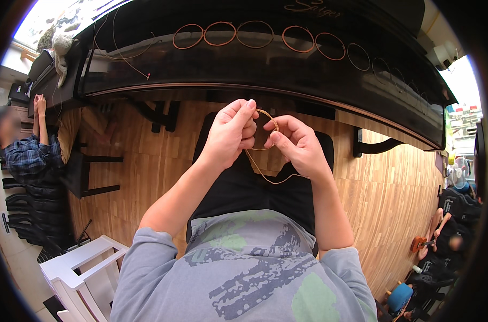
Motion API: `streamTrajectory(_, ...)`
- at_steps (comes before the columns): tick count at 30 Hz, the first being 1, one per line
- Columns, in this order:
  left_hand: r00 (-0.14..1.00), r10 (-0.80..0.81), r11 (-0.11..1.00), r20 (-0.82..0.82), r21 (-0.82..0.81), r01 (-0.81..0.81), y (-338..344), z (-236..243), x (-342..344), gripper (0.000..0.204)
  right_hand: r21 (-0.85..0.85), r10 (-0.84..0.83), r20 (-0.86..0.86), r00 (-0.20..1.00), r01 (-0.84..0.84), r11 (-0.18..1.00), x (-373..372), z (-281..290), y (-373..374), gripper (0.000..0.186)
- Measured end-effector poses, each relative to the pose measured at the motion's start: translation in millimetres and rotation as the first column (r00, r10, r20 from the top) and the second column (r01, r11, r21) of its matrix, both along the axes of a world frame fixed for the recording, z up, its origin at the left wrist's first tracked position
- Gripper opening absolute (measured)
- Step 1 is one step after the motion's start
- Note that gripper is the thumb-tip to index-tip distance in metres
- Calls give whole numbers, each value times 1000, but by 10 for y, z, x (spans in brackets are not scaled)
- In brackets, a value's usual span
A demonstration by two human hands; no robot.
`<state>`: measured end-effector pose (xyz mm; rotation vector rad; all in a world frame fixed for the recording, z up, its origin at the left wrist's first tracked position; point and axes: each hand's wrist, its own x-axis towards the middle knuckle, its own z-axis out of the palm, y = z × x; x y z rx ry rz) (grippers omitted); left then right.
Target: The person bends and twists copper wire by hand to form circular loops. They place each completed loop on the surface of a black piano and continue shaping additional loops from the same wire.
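Between my hands, above my lap, is a thin brass-coloured instrument string (269,115) bent into a small coil. My left hand (234,129) is closed, with thumb and fingers pinching the coil's left side. At the right side, my right hand (299,146) grips the string between thumb and fingers. A slack length of it droops in a loop below both hands. Ahead of me, on a glossy black piano (147,64), lies a row of coiled strings; several are copper-coloured, such as the leftmost coil (186,48), and those farther right look thin and dark.
A loose, uncoiled string (127,60) lies at the piano's left end. A person in a plaid shirt (32,155) sits at the left. White slatted furniture (75,263) stands beside my left arm. At the far right is another person with a small orange ukulele-like instrument (417,244).
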<state>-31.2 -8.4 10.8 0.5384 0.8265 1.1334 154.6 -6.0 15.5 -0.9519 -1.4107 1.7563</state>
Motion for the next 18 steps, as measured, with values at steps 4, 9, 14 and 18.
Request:
streamTrajectory(4,993,-45,997,-110,52,51,16,-7,-88,24,-42,42,-43,998,-44,998,46,-4,33,19)
streamTrajectory(9,948,-236,961,-215,96,261,41,63,-195,20,-221,200,-132,971,-225,949,162,-66,78,17)
streamTrajectory(14,744,-219,872,-632,216,440,103,228,-274,20,-58,130,48,990,-127,990,63,-140,85,16)
streamTrajectory(18,448,-123,777,-885,195,599,96,329,-247,17,22,80,275,958,-90,996,21,-40,73,17)
